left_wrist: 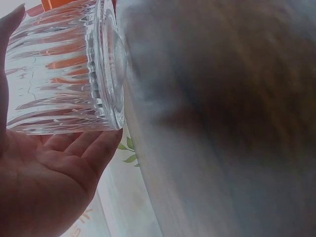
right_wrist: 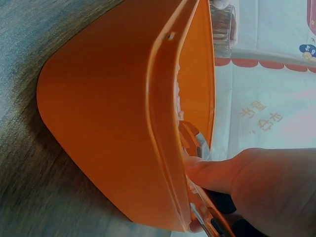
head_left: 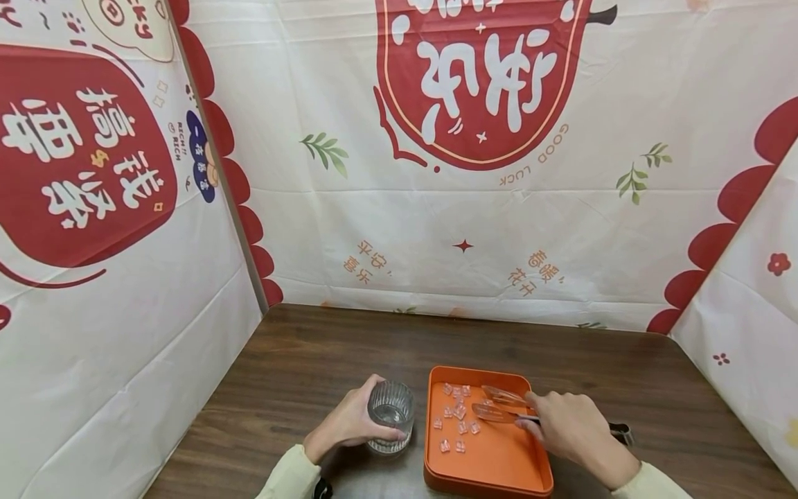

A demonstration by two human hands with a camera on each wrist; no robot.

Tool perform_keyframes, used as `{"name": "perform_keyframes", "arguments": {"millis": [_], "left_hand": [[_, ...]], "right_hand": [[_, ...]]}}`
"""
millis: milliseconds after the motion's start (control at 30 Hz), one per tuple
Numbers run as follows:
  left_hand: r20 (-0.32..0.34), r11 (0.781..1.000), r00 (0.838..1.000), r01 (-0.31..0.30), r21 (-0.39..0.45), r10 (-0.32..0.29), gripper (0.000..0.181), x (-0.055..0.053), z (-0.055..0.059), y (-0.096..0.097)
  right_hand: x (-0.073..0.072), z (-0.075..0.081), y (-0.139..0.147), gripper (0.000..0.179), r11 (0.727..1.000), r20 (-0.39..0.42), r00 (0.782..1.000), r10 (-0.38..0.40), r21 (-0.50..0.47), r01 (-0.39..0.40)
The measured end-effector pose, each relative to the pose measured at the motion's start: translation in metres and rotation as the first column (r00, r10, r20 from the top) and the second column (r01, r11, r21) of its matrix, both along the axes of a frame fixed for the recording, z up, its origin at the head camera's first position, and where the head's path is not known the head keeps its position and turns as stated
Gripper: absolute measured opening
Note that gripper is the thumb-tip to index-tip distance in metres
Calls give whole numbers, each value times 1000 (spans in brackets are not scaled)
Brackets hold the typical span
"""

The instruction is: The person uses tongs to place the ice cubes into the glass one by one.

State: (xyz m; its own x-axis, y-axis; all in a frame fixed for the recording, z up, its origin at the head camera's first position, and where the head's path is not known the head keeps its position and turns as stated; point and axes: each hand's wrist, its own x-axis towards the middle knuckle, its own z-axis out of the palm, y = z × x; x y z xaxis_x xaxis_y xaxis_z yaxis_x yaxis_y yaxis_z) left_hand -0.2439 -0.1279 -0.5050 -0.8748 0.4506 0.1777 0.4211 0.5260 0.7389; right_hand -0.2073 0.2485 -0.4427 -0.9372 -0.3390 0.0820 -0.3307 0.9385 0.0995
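My left hand [head_left: 354, 418] grips a clear ribbed glass [head_left: 393, 400] from its left side, thumb across the near side. In the left wrist view the ribbed wall and thick base of the glass show, with fingers below it. My right hand [head_left: 572, 424] holds tongs [head_left: 495, 414] with clear flat tips and dark handles. Their two tips are spread apart over an orange tray [head_left: 499, 461]. Several small clear cubes [head_left: 460, 412] lie in the tray, mostly in its left half, just left of the tong tips. In the right wrist view the tray wall hides most of the cubes.
A brown wooden tabletop [head_left: 349, 346] carries the glass and tray, the glass standing just left of the tray. Printed white cloth [head_left: 411, 222] rises behind the table, with more cloth at the left and right sides.
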Motion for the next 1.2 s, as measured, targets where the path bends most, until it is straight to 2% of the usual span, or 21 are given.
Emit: {"name": "perform_keyframes", "arguments": {"millis": [167,433,900,1200], "left_hand": [[7,1000,1000,-9,-7,9,78,0,2,0],[-4,1000,1000,-2,-19,2,78,0,2,1],[-22,1000,1000,3,-4,-3,78,0,1,2],[-12,1000,1000,3,-8,-3,78,1,1,2]], "right_hand": [[-1,2,-2,33,1000,-31,999,19,11,-19],[-3,4,-4,31,1000,-18,1000,20,1,-20],[-5,6,-13,21,1000,81,997,-18,-23,20],[-3,6,-14,20,1000,84,996,-25,-17,26]]}}
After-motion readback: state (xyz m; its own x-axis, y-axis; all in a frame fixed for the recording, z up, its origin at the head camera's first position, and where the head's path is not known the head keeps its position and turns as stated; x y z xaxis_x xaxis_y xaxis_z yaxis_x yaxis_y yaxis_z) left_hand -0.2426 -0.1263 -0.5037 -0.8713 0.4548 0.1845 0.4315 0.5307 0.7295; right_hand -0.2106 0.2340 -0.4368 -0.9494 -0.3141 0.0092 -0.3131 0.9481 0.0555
